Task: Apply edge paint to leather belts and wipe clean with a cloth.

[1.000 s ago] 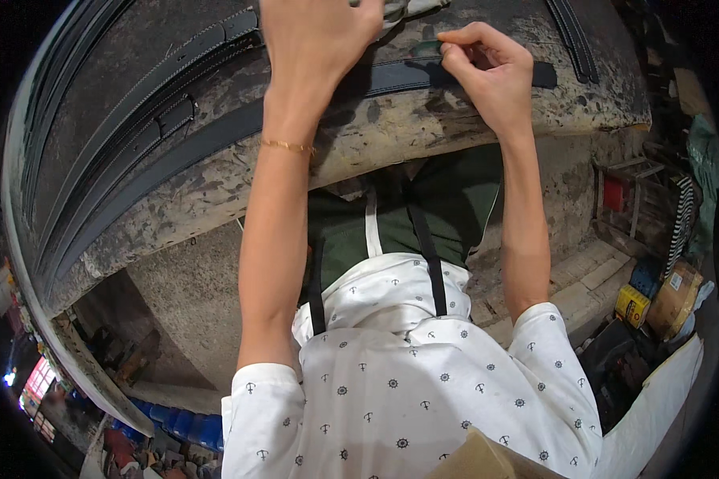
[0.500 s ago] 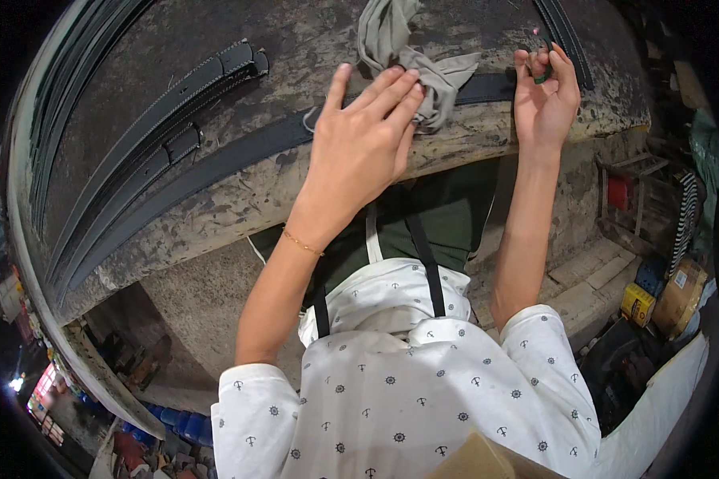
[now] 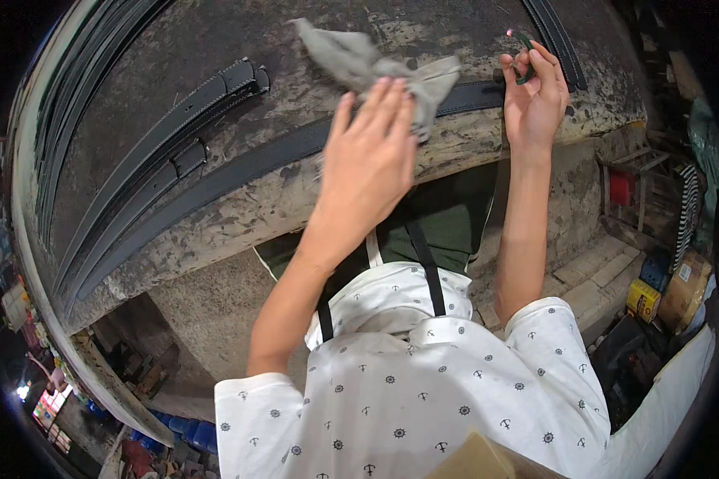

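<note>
Head view: left hand (image 3: 367, 164) at upper centre, fingers spread flat, touching grey rag (image 3: 375, 68) on worn desk (image 3: 216, 207). Right hand (image 3: 535, 100) at upper right, fingers pinched on small dark buckle (image 3: 524, 68) beside black belt (image 3: 240, 172).

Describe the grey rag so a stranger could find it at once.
Start at the worn, stained workbench with long black belts lying across it. Near its front edge, under the left hand fingertips, lies the rag: the only crumpled, pale grey cloth among flat dark straps.
</note>
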`<state>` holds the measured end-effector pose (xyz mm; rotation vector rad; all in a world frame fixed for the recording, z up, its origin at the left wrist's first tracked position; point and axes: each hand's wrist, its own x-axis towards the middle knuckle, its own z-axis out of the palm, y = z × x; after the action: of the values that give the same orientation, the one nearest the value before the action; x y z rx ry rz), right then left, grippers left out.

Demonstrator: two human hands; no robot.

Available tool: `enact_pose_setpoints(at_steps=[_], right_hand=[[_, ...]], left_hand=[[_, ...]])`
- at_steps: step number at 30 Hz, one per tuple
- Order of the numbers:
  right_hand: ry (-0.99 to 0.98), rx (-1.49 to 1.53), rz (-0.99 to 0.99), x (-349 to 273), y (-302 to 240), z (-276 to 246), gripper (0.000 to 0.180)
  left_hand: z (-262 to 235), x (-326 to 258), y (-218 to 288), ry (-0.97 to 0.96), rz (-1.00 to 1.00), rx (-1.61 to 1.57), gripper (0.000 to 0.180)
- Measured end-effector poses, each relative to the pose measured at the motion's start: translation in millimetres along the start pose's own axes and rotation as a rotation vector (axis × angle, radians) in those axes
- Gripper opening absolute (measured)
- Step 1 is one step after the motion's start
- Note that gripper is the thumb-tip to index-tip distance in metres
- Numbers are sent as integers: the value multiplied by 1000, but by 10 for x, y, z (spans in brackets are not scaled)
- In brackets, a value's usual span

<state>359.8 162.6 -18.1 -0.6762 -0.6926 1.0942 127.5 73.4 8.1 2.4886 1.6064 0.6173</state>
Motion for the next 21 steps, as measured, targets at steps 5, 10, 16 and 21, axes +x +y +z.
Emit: enact_pose_setpoints(at_steps=[5,10,16,21], right_hand=[[-1,26,-20,1,-19,-86,13],[35,60,-7,12,-12,-19,15],[61,36,-10,-10,16,-108,18],[41,26,4,-3,10,-66,18]], left_hand=[[105,281,47,15,84,30,37],[18,403,-625,165,-34,101,26],[-177,437,-381,466,-26,120,45],[-119,-2,-154,154,62,-49,37]])
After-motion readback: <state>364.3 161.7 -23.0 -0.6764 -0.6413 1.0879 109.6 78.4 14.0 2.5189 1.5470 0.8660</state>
